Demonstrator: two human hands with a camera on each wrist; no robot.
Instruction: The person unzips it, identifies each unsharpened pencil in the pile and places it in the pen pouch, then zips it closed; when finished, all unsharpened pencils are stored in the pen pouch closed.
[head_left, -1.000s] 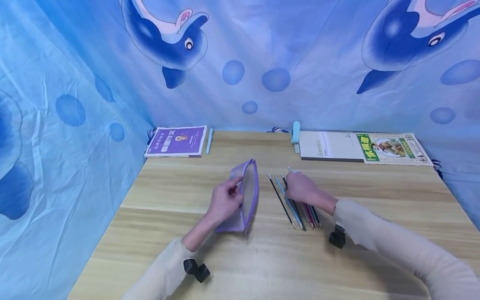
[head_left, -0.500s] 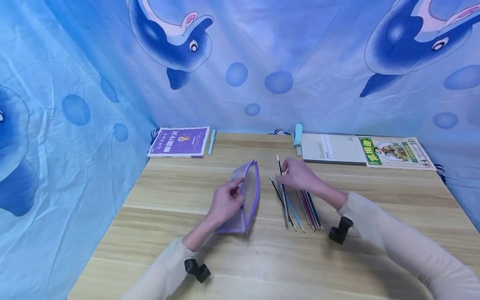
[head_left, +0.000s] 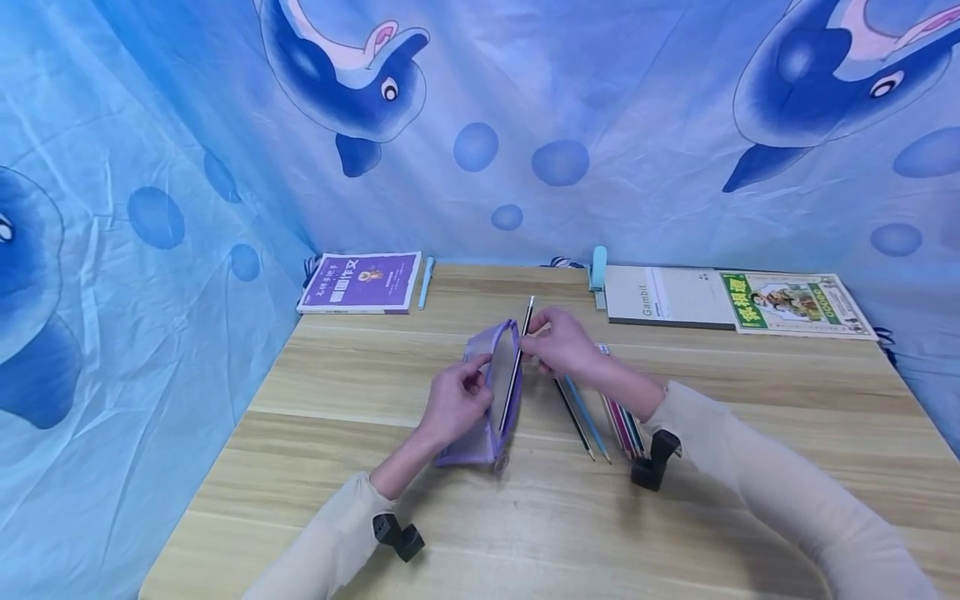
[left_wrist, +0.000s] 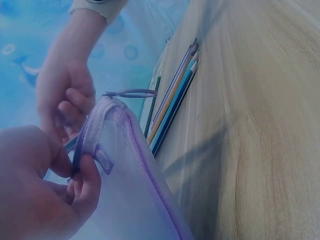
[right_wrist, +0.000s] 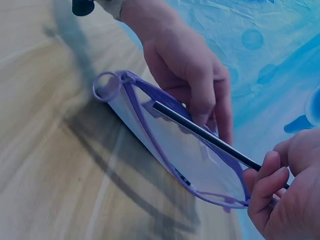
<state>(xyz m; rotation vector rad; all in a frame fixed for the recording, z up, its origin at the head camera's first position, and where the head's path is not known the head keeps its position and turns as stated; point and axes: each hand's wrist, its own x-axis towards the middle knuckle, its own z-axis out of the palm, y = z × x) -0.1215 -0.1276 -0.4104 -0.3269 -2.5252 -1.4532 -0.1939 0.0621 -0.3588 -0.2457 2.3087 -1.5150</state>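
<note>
A purple-edged translucent pencil case (head_left: 468,446) stands with its zip mouth spread open. My left hand (head_left: 453,406) pinches its left rim between thumb and fingers; the left wrist view shows this hold on the zip edge (left_wrist: 91,131). Between the fingers of my right hand (head_left: 568,343) is a dark pencil (head_left: 515,377), gripped near its upper end. In the right wrist view the pencil (right_wrist: 205,134) slants across the case's open mouth. Whether its lower end is inside is hard to tell. To the right lie a black pencil (head_left: 576,423), a blue pencil (head_left: 589,419) and several pencils bunched together (head_left: 621,423).
Along the back of the wooden table (head_left: 337,367) lie a purple book (head_left: 363,282), a light-blue pen (head_left: 426,283), a light-blue stapler (head_left: 597,271), a grey notebook (head_left: 667,293) and a green-and-white booklet (head_left: 795,302). A blue dolphin-print cloth (head_left: 510,108) hangs behind.
My right hand has picked the dark pencil up from the group and carried it left to the pencil case's mouth. The left hand keeps its hold on the rim.
</note>
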